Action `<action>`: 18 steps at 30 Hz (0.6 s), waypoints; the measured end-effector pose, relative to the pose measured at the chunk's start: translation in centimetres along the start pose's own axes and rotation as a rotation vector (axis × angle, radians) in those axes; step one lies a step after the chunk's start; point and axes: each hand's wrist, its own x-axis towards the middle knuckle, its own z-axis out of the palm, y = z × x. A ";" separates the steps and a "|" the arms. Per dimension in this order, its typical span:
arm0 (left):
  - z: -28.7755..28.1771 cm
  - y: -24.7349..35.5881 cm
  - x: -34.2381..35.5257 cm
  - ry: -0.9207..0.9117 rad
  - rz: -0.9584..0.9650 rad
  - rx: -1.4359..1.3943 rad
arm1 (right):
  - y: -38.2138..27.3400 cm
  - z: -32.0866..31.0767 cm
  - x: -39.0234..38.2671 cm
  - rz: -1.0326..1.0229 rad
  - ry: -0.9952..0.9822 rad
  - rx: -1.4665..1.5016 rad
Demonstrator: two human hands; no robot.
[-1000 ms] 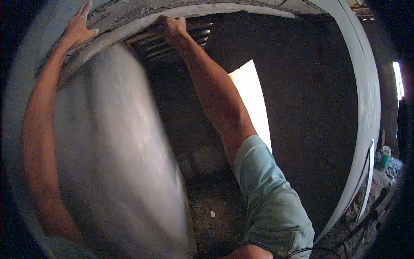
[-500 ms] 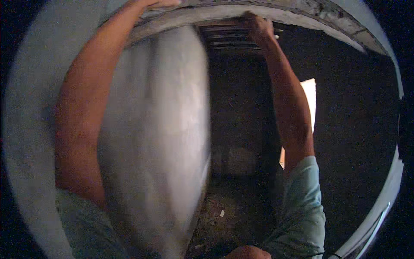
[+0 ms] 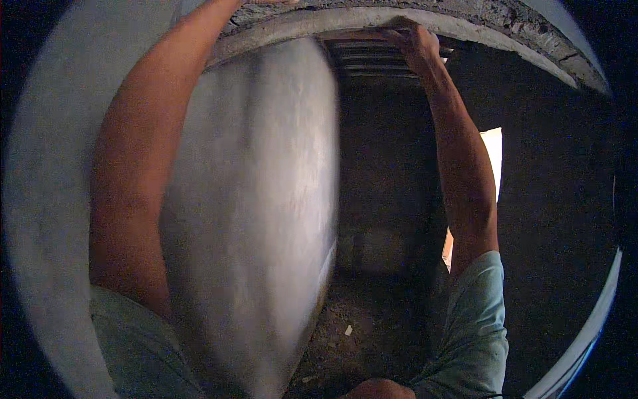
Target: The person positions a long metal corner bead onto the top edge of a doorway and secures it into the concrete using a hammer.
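Site: rough building interior, apparently a construction or repair site; whether house or other building cannot be told. Evidence: a grey wall, plaster-like and streaky, stands beside a dark opening. Overhead, coarse masonry shows a ragged, pitted face above a pale strip that curves across the view. Through the opening: slats near the top, dim room below, bright gap at right. Floor looks like rough dirt; small pale scrap lies on it.
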 end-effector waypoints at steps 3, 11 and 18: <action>0.8 -0.3 0.9 0.017 0.057 -0.046 | -0.4 -0.3 0.0 -0.014 -0.023 -0.035; 1.6 -1.9 0.3 0.013 0.043 -0.043 | -3.6 1.1 -0.5 0.160 -0.060 0.138; 1.8 -0.4 1.6 0.076 0.111 -0.094 | 4.4 5.9 0.3 0.483 0.194 1.572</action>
